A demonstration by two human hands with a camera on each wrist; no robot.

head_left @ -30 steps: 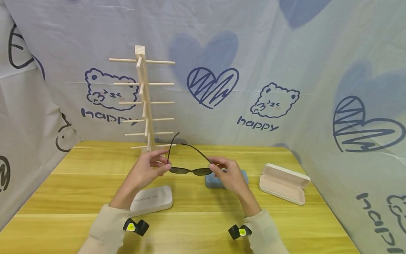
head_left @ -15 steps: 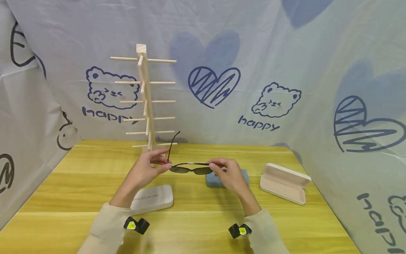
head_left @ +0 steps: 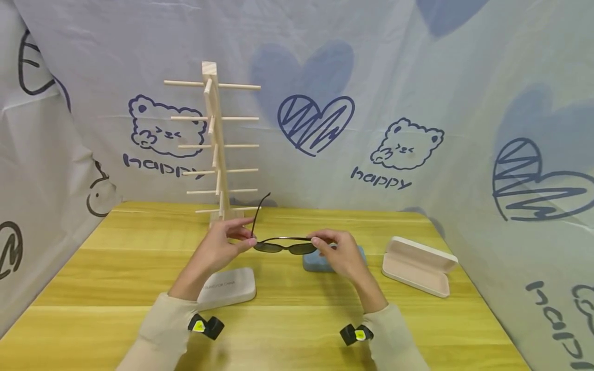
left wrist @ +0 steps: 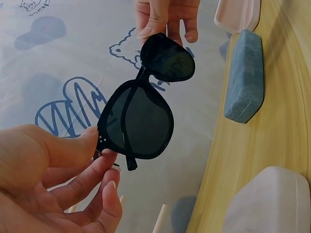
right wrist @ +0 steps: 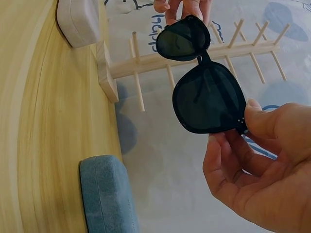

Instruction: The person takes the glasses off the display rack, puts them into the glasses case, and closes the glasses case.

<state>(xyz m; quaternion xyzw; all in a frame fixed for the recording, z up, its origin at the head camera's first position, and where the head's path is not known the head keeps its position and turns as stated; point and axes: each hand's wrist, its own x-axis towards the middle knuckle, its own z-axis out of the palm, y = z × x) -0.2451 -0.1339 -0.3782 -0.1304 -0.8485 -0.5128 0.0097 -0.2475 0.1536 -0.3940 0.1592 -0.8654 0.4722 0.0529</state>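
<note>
A pair of black sunglasses (head_left: 285, 248) with dark lenses is held up over the table between both hands. My left hand (head_left: 225, 245) pinches the frame's left corner between thumb and fingers; the left temple arm sticks out away from me. At the opposite corner my right hand (head_left: 341, 252) pinches the frame with thumb and fingers. The right temple arm lies folded across behind the lenses, and it shows through the near lens (left wrist: 141, 119) in the left wrist view. Below the right hand, partly hidden by it, lies a blue glasses case (head_left: 317, 262).
A wooden display rack (head_left: 218, 139) with several pegs stands at the back left. A closed white glasses case (head_left: 229, 287) lies by the left forearm. To the right sits an opened white case (head_left: 417, 268) with a pale pink inside. Printed cloth (head_left: 315, 170) hangs behind the table (head_left: 287, 330).
The right temple arm, unfolded one second ago, has folded in behind the lenses. Both hands keep their hold on the sunglasses, and the whole view has shifted slightly.
</note>
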